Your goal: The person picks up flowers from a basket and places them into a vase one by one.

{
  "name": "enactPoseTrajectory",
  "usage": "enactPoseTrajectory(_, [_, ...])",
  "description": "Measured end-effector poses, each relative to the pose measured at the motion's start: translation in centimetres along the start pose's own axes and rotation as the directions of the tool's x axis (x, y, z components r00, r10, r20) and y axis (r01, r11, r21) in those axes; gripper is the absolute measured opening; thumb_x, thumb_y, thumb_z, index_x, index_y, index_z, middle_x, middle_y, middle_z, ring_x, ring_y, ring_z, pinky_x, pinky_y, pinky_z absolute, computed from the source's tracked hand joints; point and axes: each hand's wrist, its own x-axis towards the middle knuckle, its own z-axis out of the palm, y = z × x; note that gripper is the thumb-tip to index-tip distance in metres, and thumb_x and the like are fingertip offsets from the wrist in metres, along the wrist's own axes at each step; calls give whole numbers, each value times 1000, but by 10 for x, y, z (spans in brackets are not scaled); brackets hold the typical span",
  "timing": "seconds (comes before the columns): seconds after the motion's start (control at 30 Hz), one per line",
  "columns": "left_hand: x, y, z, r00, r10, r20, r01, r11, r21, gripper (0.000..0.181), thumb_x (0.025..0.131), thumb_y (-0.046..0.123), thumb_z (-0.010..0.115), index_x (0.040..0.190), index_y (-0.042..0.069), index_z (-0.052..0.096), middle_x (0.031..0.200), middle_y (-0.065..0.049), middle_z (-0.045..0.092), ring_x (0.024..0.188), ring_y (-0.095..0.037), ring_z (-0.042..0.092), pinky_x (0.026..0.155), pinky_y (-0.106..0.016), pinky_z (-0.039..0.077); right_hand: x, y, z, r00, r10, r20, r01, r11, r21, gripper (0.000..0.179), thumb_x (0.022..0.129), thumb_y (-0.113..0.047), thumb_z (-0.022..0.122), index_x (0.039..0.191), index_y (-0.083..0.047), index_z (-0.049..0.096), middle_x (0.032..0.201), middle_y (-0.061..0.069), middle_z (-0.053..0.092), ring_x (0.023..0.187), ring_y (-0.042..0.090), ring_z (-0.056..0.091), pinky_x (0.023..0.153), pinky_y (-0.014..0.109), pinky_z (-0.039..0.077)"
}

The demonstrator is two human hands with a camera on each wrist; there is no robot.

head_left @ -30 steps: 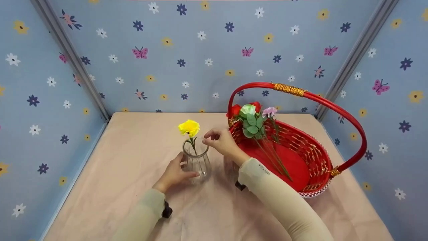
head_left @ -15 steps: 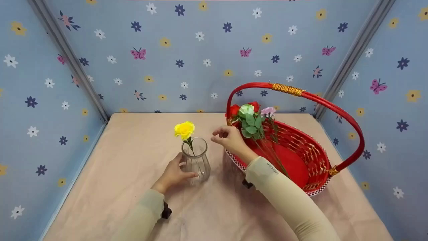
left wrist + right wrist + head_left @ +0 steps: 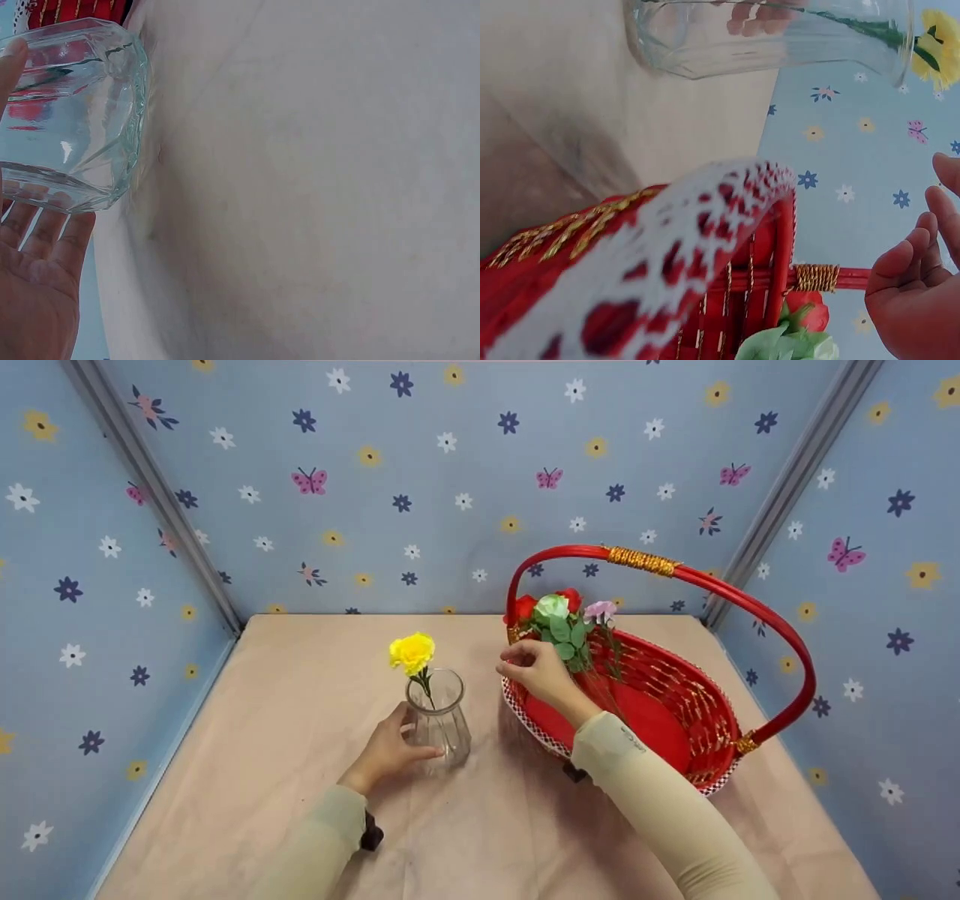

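A person's left hand (image 3: pixel 388 746) clasps a glass vase (image 3: pixel 450 720) upright on pale pink cloth (image 3: pixel 285 780) | yellow flower (image 3: pixel 412 652) leans left inside it | right hand (image 3: pixel 546 673), fingers loosely curled on air, above the left rim of a red basket (image 3: pixel 664 735) | mixed flowers (image 3: pixel 553 607) rest in the basket, heads at the far rim

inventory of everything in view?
vase: 1, clear, left of basket
yellow flower: 1, yellow, in vase
basket: 1, red and gold, right
red flowers: 2+, red, basket's far-left end
pale flower: 1, greenish white, beside red flowers
lilac flower: 1, lilac, right of pale flower
leaves: several, green, below pale flower
cloth: 1, pale pink, underneath
walls: 3, blue, left, back, right
posts: 2, grey, back corners
sleeves: 2, cream, forearms
wrist cameras: 2, black, wrists
left grip: 1, bare, around vase
right grip: 1, bare, near basket
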Motion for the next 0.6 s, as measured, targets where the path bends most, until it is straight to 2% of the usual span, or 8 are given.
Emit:
enactPoseTrajectory(0.1, [0, 0, 0, 1000, -6, -3, 6, 1000, 6, 96, 77, 20, 102, 155, 5, 47, 148, -19, 64, 143, -38, 59, 125, -55, 50, -1, 4, -6, 1000, 11, -14, -11, 1000, -9, 16, 96, -10, 83, 109, -2, 81, 98, 9, 76, 83, 15, 58, 72, 20, 53])
enactPoseTrajectory(0.4, [1, -1, 0, 1000, -9, 7, 10, 1000, -18, 94, 79, 16, 99, 155, 1, 46, 149, -23, 62, 144, -41, 57, 124, -55, 50, -4, 11, -28, 999, 26, -41, -27, 999, -28, 19, 96, -11, 83, 110, 2, 79, 91, 3, 73, 84, 15, 58, 72, 20, 51])
enactPoseTrajectory(0.6, [0, -2, -1, 1000, -10, 7, 10, 1000, -13, 96, 78, 18, 100, 156, 2, 46, 148, -22, 62, 143, -41, 58, 125, -54, 50, -8, 16, -45, 997, 49, -57, -52, 997, -52, 23, 97, -15, 83, 113, 0, 79, 96, 5, 74, 88, 17, 59, 75, 21, 52])
